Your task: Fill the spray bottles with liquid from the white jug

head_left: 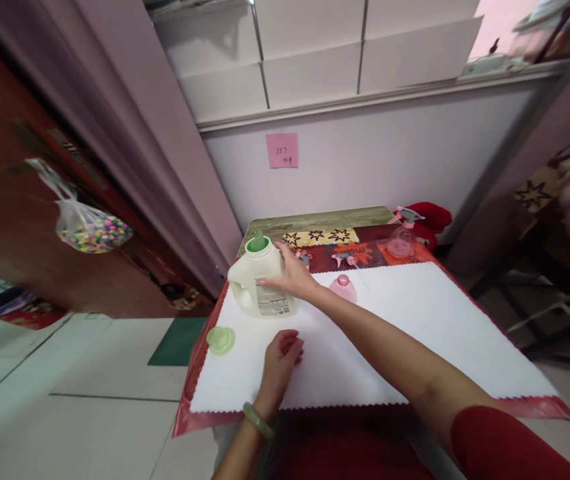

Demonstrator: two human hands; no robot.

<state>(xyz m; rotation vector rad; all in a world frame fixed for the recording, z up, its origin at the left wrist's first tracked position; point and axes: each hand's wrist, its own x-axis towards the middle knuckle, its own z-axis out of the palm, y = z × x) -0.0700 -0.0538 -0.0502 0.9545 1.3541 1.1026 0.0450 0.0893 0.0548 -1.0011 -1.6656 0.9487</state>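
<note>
A cream detergent jug (255, 283) with a green spout stands at the far left of the white cloth (415, 320). My right hand (292, 273) reaches across and wraps its fingers round the jug's right side. The jug's green cap (221, 340) lies off the jug on the cloth, near the left edge. My left hand (282, 357), with a green bangle at the wrist, rests on the cloth just right of the cap, fingers curled in; I cannot make out anything in them. A small pink bottle (343, 287) without a top sits right behind my right forearm.
A pink spray bottle (402, 237) stands at the table's far right, with loose pink spray heads (342, 257) beside it on the patterned table cover. A bag of coloured bits (92, 230) hangs on the brown door at left. A pink note (281, 150) is stuck to the wall.
</note>
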